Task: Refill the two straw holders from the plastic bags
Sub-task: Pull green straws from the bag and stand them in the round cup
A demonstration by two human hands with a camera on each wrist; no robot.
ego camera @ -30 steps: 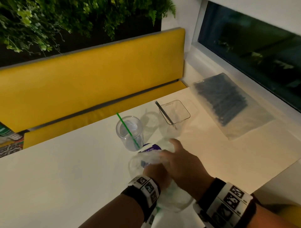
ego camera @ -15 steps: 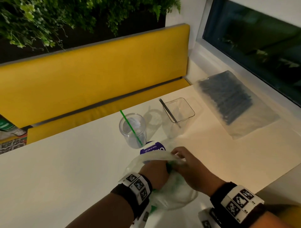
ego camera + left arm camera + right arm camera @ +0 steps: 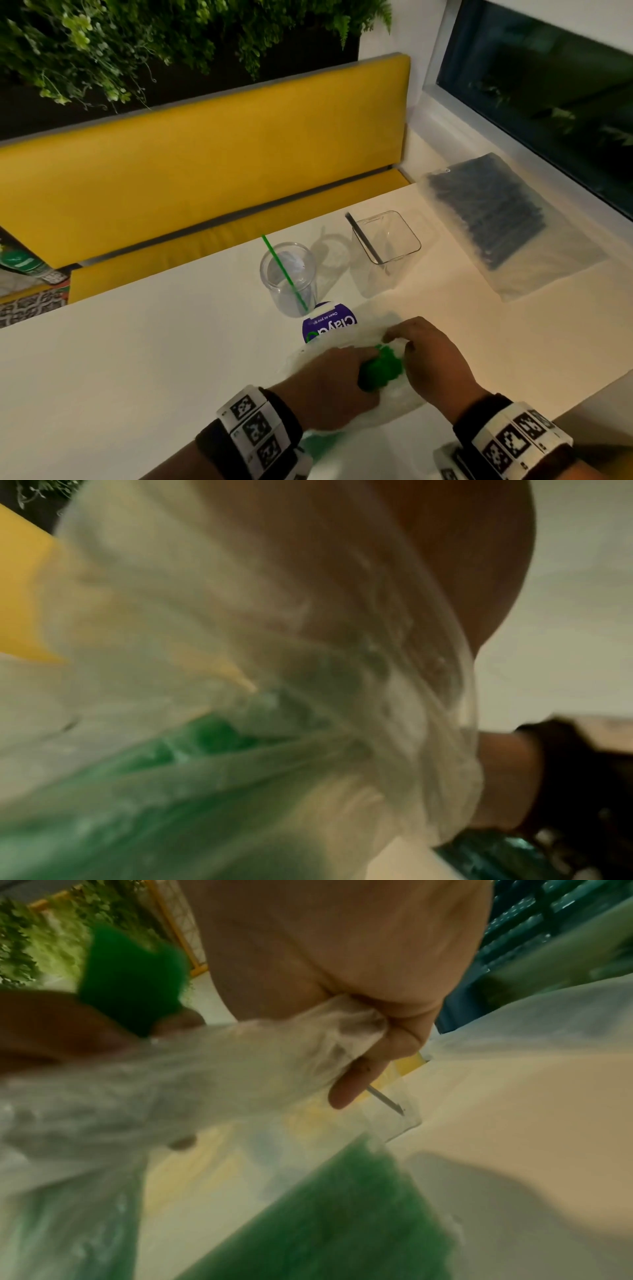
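A clear plastic bag (image 3: 394, 404) of green straws lies at the table's near edge, its purple label (image 3: 329, 323) pointing away from me. My left hand (image 3: 342, 380) grips the ends of a green straw bundle (image 3: 380, 370) at the bag's mouth. My right hand (image 3: 421, 356) pinches the bag's plastic (image 3: 291, 1047) beside the bundle (image 3: 133, 988). Just beyond stands a round clear holder (image 3: 287, 277) with one green straw. To its right, a square clear holder (image 3: 387, 240) holds one black straw. A bag of black straws (image 3: 496, 219) lies flat at the far right.
The white table (image 3: 137, 359) runs left of my hands. A yellow bench (image 3: 205, 164) lines its far side under hanging plants. A dark window (image 3: 548, 85) and its sill border the right. The table's corner edge (image 3: 582, 401) is close to my right wrist.
My right hand went from lying spread on the bag to pinching its plastic. The green straw ends now stick out of the bag's mouth in my left hand.
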